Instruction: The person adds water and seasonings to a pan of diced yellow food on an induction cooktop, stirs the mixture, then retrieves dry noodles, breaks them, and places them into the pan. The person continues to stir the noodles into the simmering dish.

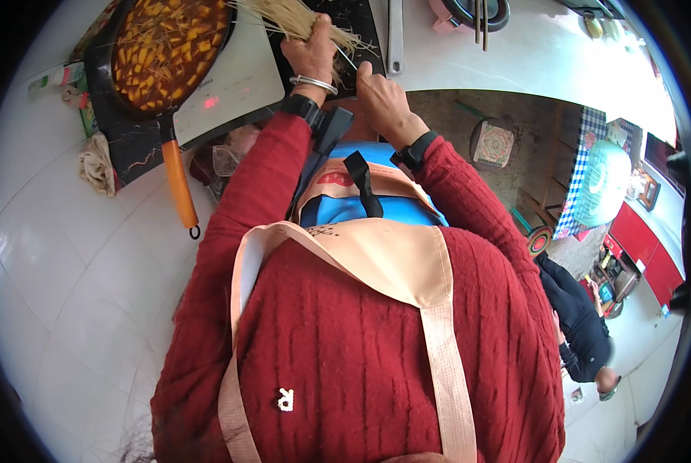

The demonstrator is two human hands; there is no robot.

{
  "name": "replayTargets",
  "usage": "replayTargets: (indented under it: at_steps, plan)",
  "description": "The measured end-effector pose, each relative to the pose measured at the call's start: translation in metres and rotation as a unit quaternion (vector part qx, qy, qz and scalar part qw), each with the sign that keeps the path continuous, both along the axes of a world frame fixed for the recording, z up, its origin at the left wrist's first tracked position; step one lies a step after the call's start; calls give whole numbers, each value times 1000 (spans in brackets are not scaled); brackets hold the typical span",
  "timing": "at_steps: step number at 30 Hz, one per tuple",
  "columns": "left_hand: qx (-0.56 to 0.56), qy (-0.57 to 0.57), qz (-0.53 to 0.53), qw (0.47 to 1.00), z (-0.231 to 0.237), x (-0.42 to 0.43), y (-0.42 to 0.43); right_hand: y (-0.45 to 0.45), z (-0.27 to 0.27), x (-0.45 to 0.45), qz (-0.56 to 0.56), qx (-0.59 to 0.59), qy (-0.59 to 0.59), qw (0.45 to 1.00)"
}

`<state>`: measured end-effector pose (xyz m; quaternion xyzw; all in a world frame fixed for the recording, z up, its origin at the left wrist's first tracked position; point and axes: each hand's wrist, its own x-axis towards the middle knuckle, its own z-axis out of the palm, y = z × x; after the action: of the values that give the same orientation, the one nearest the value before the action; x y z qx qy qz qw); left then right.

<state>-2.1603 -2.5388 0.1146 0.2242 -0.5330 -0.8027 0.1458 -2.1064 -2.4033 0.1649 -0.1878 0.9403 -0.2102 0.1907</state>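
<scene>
My left hand (pixel 310 55) grips a bundle of thin dry noodles (pixel 284 17) near the top of the view, over a black surface. One end of the bundle reaches toward the pan. My right hand (pixel 383 98) is closed around something mostly hidden in it; a thin, shiny metal piece (pixel 345 57) runs from it toward the noodles. To the left, a pan of diced food in brown-red sauce (pixel 166 52) has some noodle strands lying on top. The pan's orange handle (pixel 178 185) points toward me.
An induction cooktop (pixel 235 92) with a lit red display lies beside the pan. A crumpled cloth (pixel 97 165) is at the counter's left edge. Chopsticks (pixel 482 26) rest over a dark-rimmed pot (pixel 496 11). A stool (pixel 494 143) and a person in dark clothes (pixel 579 318) are at the right.
</scene>
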Motion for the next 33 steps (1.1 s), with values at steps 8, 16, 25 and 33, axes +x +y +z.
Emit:
replayTargets:
  at_steps: [8,16,25,33]
  plan:
    - [77,-11,-5,997,-3,5,9,18,-6,14,-18,57,-15,998]
    - [16,-7,-19,1000,-1,5,8,2,-13,-7,4,-16,-5,1000]
    - [-9,-18,-20,1000,-10,-5,-3,19,-10,0,11,58,8,998]
    - [27,-1,-33,999,-8,-9,-3,13,-4,-7,22,63,41,997]
